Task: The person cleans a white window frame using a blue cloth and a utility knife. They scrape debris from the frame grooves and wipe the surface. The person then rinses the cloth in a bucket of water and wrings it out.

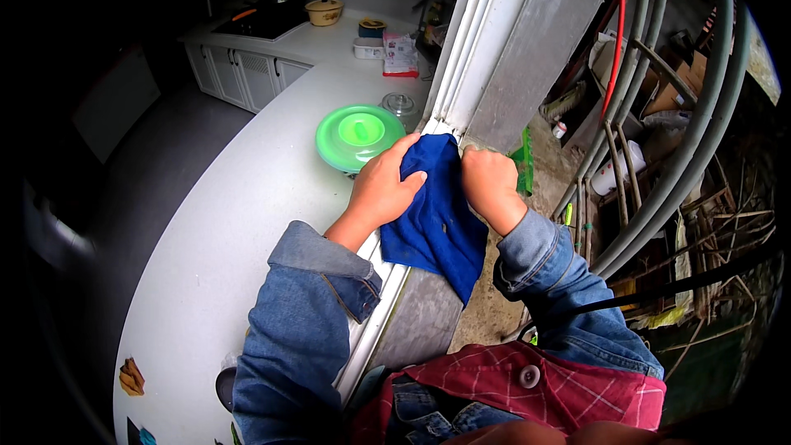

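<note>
A dark blue cloth (437,218) is draped across the white window frame's track (375,346) and the grey sill beside it. My left hand (383,185) grips the cloth's upper left part, with the thumb lying over it and the fingertips at its top edge. On the other side, my right hand (492,185) is curled into a fist at the cloth's upper right edge, by the foot of the upright window frame (474,41). Its fingertips are hidden, but it seems to pinch the cloth's edge there. The cloth hangs in folds toward me.
A green-lidded bowl (360,136) and a glass lid (399,104) stand on the curved white counter (214,222), close to my left hand. Farther back are a yellow pot (324,11) and a black cooktop (262,23). Metal bars (684,148) curve outside at right.
</note>
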Motion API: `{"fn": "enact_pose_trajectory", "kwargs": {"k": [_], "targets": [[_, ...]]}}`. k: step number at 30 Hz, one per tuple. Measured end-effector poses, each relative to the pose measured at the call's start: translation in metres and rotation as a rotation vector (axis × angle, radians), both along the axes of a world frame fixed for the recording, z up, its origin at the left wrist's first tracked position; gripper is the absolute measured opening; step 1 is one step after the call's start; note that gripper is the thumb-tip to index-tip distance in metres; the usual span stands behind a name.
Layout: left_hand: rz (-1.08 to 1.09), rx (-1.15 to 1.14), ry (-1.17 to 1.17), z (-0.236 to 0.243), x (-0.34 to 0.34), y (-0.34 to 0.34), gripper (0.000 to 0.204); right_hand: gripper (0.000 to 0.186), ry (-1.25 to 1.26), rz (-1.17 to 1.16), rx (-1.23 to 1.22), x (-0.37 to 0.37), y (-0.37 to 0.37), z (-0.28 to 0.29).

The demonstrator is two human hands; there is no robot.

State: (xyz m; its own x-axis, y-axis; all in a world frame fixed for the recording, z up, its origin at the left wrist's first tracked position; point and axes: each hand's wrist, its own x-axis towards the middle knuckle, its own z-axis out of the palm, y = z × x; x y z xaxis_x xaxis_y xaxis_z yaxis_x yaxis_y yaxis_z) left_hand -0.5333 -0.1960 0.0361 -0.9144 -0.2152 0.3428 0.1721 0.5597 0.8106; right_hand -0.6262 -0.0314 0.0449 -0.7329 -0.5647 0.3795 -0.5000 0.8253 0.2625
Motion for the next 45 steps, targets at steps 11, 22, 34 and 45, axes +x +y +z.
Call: {"fn": "enact_pose_trajectory", "kwargs": {"k": [11, 22, 34, 45], "targets": [[0.028, 0.165, -0.047, -0.023, -0.014, -0.017, 0.044, 0.021, 0.034, -0.099, 0.178, 0.013, -0.067, -0.020], [-0.108, 0.357, -0.026, -0.043, -0.018, -0.032, 0.037, 0.012, -0.244, -0.002, -0.007, 0.019, -0.070, 0.006], [-0.045, 0.269, -0.179, -0.021, -0.005, -0.024, 0.032, 0.015, -0.279, -0.137, -0.055, -0.018, -0.087, -0.007], [0.031, 0.135, -0.114, -0.009, -0.001, -0.024, 0.032, 0.016, -0.156, -0.102, 0.240, -0.033, -0.083, -0.009]]}}
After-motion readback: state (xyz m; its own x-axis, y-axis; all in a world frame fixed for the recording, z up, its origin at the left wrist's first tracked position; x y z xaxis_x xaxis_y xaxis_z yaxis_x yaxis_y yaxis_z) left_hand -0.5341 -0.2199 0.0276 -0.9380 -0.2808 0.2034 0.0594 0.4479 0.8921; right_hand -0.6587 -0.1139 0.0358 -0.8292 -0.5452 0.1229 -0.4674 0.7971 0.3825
